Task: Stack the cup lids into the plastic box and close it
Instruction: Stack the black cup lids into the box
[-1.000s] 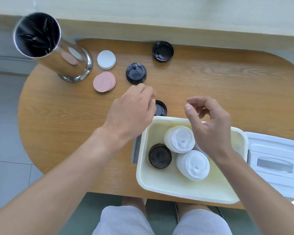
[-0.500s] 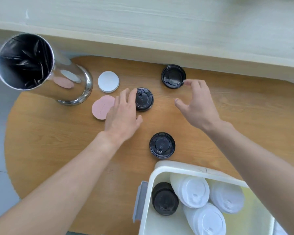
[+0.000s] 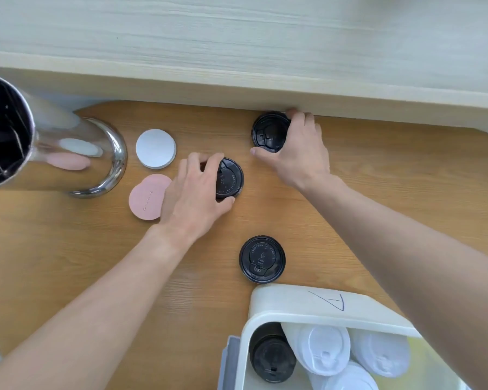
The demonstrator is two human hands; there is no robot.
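Note:
Three black cup lids lie on the wooden table (image 3: 378, 170). My left hand (image 3: 193, 194) grips the middle black lid (image 3: 230, 178) with fingers and thumb curled round its rim. My right hand (image 3: 296, 153) grips the far black lid (image 3: 268, 132) by the table's back edge. A third black lid (image 3: 262, 259) lies untouched in front of the white plastic box (image 3: 293, 308). Inside the box are a stack of black lids (image 3: 271, 358) and stacks of white lids (image 3: 324, 353).
A shiny steel bin (image 3: 76, 156) with a black liner stands at the far left. A white round coaster (image 3: 155, 148) and pink coasters (image 3: 148, 197) lie beside my left hand. A pale wooden ledge (image 3: 237, 52) runs along the table's back.
Both hands reached farther forward and closed on lids: the left on the middle black lid, the right on the far black lid. The view moved closer to the table's back.

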